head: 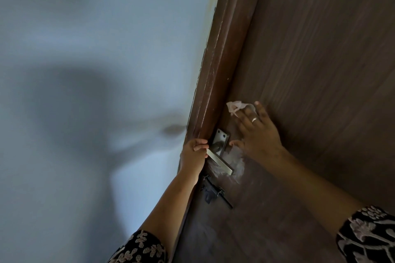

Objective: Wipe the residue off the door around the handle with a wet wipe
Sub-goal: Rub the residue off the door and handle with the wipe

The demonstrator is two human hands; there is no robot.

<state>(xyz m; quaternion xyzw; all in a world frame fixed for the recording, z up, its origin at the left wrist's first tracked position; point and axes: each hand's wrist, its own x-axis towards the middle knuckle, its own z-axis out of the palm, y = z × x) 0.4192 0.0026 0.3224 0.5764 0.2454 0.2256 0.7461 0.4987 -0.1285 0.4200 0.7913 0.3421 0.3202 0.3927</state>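
A brown wooden door [310, 53] fills the right side. Its metal lever handle [220, 162] sits on a square plate [220, 139]. White smeared residue [239, 162] shows on the wood right of and under the lever. My right hand [256, 132] lies flat on the door just above and right of the plate, pressing a crumpled white wet wipe [236, 106] under its fingers. My left hand [195, 151] grips the door's edge beside the lever's near end, with its fingers curled around it.
A dark sliding bolt latch [213, 192] is mounted just below the handle. The brown door frame [222, 53] runs up the door's left side. A pale blue wall [96, 49] with shadows fills the left half.
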